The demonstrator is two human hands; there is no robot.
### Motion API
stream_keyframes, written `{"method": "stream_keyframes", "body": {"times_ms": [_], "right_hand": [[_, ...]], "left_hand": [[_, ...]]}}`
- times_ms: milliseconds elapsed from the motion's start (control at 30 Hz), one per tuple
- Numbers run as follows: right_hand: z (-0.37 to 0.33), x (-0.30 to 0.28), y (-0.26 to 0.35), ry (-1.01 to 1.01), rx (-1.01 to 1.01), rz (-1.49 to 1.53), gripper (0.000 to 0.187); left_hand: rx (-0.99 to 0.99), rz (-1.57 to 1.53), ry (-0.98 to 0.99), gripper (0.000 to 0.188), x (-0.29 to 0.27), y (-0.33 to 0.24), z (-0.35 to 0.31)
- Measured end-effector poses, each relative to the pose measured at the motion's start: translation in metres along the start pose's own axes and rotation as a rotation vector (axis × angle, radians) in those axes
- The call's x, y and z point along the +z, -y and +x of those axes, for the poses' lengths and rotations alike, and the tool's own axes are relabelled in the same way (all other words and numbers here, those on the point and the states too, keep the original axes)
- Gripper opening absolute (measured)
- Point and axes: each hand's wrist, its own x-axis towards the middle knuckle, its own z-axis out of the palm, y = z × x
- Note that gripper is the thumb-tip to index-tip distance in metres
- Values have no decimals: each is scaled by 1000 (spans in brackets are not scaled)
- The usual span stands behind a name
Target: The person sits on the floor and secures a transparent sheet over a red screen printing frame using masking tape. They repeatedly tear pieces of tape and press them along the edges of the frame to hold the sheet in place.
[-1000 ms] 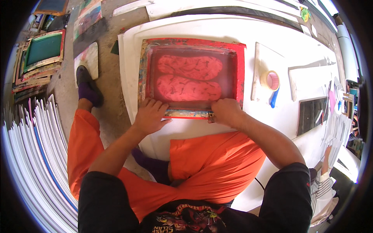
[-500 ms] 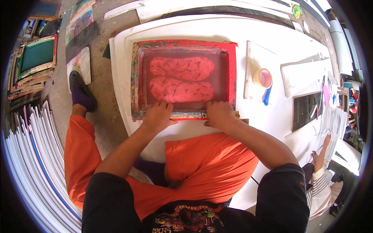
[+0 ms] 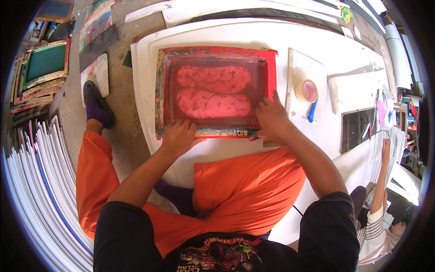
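A screen printing frame (image 3: 273,72) with a red, paint-stained wooden border lies on the white board in front of me. Through its dark red mesh show two pink, sole-shaped areas (image 3: 213,103), one above the other, with dark marks. My left hand (image 3: 179,137) grips the near edge of the frame left of its middle, fingers over the top and thumb along the front. At the near right corner, my right hand (image 3: 273,121) holds the frame, its fingers over the right side and its thumb at the near edge. A piece of wood (image 3: 271,143) partly shows under this hand.
To the right, a tape roll (image 3: 309,91) and a blue-handled tool (image 3: 312,110) rest on a white panel (image 3: 297,59). Beyond them is a dark rectangular plate (image 3: 355,129). Stacked white sheets (image 3: 43,190) stand at left, and a co-worker's arm (image 3: 383,174) reaches in at lower right.
My right hand has slid from the near edge to the frame's near right corner. My left hand keeps its grip. The co-worker's arm has stretched farther forward.
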Motion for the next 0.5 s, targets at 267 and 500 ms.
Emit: {"method": "stream_keyframes", "body": {"times_ms": [267,500], "right_hand": [[-14,48,-26,-309,-187,218,53],[-22,38,-48,-264,-182,-11,50]], "left_hand": [[172,5,-152,60,-1,-42,21],[193,37,-193,62,15,-25,14]]}}
